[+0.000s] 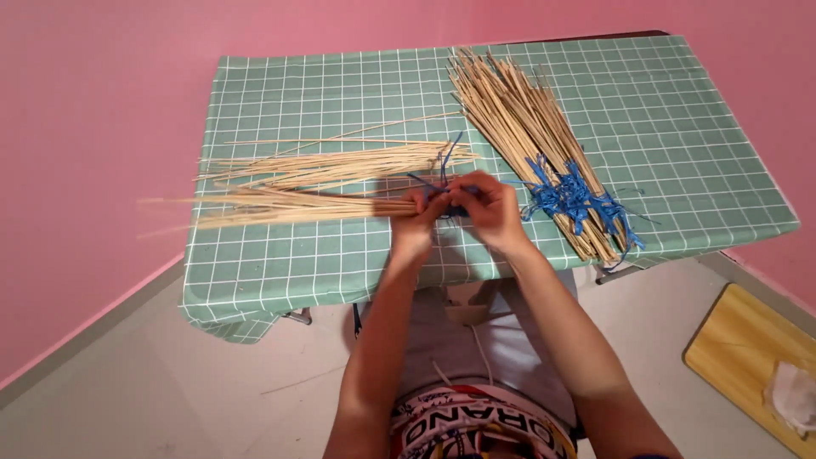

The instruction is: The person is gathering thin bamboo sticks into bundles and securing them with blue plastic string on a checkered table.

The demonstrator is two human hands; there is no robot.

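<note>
My left hand (414,214) grips the end of a bundle of thin pale sticks (289,206) that lies across the green checked tablecloth (357,93) and juts past its left edge. My right hand (486,204) pinches a blue string (443,167) at that same end of the bundle, right beside the left hand. A second loose bundle of sticks (340,161) lies just behind, pointing left.
A pile of stick bundles tied with blue string (544,136) lies slanted on the table's right half. A wooden board (748,357) with a crumpled plastic bag (795,393) sits on the floor at lower right. Pink walls surround the table.
</note>
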